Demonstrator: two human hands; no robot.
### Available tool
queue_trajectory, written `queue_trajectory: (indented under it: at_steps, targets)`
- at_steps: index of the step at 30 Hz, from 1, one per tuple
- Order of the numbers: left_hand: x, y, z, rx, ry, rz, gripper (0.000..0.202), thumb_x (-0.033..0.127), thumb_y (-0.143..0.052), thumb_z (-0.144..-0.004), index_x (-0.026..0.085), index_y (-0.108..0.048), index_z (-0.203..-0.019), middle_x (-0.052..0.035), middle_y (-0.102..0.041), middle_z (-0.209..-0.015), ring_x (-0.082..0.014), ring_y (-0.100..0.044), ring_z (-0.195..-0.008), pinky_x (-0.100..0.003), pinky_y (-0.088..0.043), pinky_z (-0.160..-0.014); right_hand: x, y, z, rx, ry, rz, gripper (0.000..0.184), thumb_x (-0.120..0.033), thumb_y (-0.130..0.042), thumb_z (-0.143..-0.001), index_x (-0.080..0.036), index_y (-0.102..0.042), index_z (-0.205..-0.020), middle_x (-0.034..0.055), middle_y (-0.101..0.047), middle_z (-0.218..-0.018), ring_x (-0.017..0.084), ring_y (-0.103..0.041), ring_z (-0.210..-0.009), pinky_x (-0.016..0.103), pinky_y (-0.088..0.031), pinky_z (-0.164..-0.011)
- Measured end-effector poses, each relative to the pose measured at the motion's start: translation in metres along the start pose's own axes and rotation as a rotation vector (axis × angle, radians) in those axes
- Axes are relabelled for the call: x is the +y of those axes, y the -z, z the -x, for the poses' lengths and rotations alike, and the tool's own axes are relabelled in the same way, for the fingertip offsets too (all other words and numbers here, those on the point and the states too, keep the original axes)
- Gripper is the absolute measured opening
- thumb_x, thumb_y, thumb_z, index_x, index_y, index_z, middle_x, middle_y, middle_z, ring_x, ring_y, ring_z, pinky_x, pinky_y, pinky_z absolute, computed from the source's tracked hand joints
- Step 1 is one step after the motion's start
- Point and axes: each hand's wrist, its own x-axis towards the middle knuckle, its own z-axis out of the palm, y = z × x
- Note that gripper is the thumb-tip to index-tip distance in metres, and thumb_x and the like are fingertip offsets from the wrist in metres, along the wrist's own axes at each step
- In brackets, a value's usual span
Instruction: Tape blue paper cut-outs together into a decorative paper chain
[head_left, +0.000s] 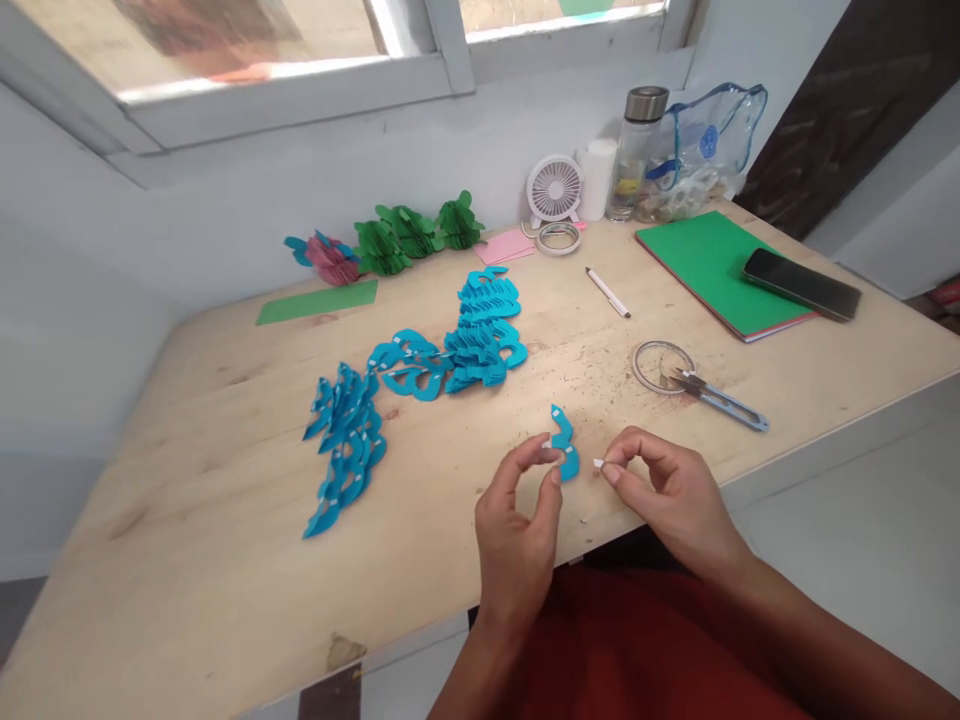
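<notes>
A wavy blue paper cutout with small white tape bits on it lies on the table near the front edge. My left hand is at its left side, thumb and forefinger a little apart, fingertips close to the paper; whether they touch it I cannot tell. My right hand is closed in a pinch on a small white piece of tape, just right of the cutout. Similar blue cutouts with tape bits are spread at the left. A thick bunch of blue cutouts lies farther back.
Thread snips rest against a tape roll at the right. Behind are a pen, another tape roll, a phone on green sheets, a small fan, a bottle and green paper shapes.
</notes>
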Motion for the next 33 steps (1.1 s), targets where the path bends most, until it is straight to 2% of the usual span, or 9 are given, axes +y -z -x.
queue_trajectory:
  at_steps: [2,5,8,11,17,24,28,33]
  targets:
    - [-0.011,0.011,-0.001,-0.027,-0.114,-0.201,0.033,0.017,-0.061,-0.081,0.024,-0.062,-0.113,-0.0055,-0.07,-0.101,-0.0239,-0.062,-0.099,-0.039,-0.043,-0.091,0.001,-0.004,0.0,-0.005,-0.028,0.039,0.008,-0.023,-0.059,-0.077,-0.021,-0.059,-0.07,-0.0012,-0.059,-0.067,0.016,-0.057,-0.068,0.028,-0.046,-0.067]
    - [-0.025,0.02,-0.002,-0.138,-0.26,-0.409,0.049,0.009,-0.058,-0.078,0.024,-0.053,-0.124,-0.0064,-0.069,-0.105,-0.0255,-0.06,-0.1,-0.041,-0.042,-0.089,0.006,-0.009,0.002,-0.028,-0.062,0.091,0.009,-0.024,-0.059,-0.077,-0.02,-0.06,-0.069,-0.0008,-0.06,-0.067,0.016,-0.057,-0.067,0.027,-0.047,-0.066]
    - [-0.03,0.017,-0.004,-0.221,-0.36,-0.517,0.059,0.002,-0.053,-0.075,0.023,-0.046,-0.13,-0.007,-0.069,-0.105,-0.0264,-0.059,-0.098,-0.043,-0.038,-0.088,0.014,-0.014,0.005,-0.031,-0.093,0.114,0.01,-0.026,-0.059,-0.077,-0.02,-0.06,-0.07,0.0001,-0.061,-0.068,0.016,-0.057,-0.067,0.028,-0.047,-0.066]
    - [-0.032,0.01,-0.007,-0.252,-0.423,-0.568,0.06,-0.002,-0.048,-0.074,0.019,-0.045,-0.13,-0.0083,-0.069,-0.102,-0.0269,-0.058,-0.094,-0.042,-0.037,-0.084,0.02,-0.017,0.006,-0.016,-0.109,0.108,0.012,-0.028,-0.061,-0.077,-0.019,-0.059,-0.07,0.0004,-0.061,-0.068,0.016,-0.058,-0.067,0.028,-0.047,-0.064]
    - [-0.034,0.004,-0.009,-0.223,-0.459,-0.564,0.055,-0.003,-0.047,-0.074,0.015,-0.046,-0.126,-0.0084,-0.068,-0.093,-0.0254,-0.058,-0.087,-0.041,-0.038,-0.081,0.02,-0.018,0.002,-0.01,-0.15,0.022,0.013,-0.031,-0.063,-0.075,-0.019,-0.059,-0.07,0.0006,-0.061,-0.068,0.016,-0.056,-0.067,0.028,-0.046,-0.064]
    - [-0.038,0.002,-0.004,-0.1,-0.473,-0.465,0.058,0.002,-0.052,-0.079,0.02,-0.036,-0.132,-0.0059,-0.067,-0.098,-0.0214,-0.062,-0.089,-0.04,-0.044,-0.085,0.015,-0.016,-0.001,0.01,-0.253,-0.169,0.013,-0.032,-0.067,-0.073,-0.02,-0.061,-0.07,-0.0008,-0.06,-0.068,0.013,-0.051,-0.066,0.024,-0.042,-0.06]
    - [-0.035,0.0,-0.001,-0.122,-0.424,-0.409,0.06,0.005,-0.053,-0.082,0.024,-0.034,-0.135,-0.0055,-0.067,-0.104,-0.0193,-0.064,-0.09,-0.036,-0.05,-0.082,0.009,-0.015,-0.002,-0.035,-0.257,-0.252,0.013,-0.03,-0.068,-0.071,-0.02,-0.061,-0.07,-0.0014,-0.061,-0.07,0.013,-0.053,-0.069,0.024,-0.043,-0.066]
    - [-0.031,-0.004,0.001,-0.149,-0.471,-0.394,0.061,0.008,-0.052,-0.085,0.024,-0.029,-0.139,-0.0087,-0.065,-0.113,-0.0195,-0.066,-0.091,-0.036,-0.054,-0.08,0.009,-0.014,-0.004,-0.047,-0.238,-0.287,0.014,-0.03,-0.068,-0.07,-0.019,-0.061,-0.068,-0.0017,-0.06,-0.067,0.013,-0.054,-0.066,0.025,-0.043,-0.065]
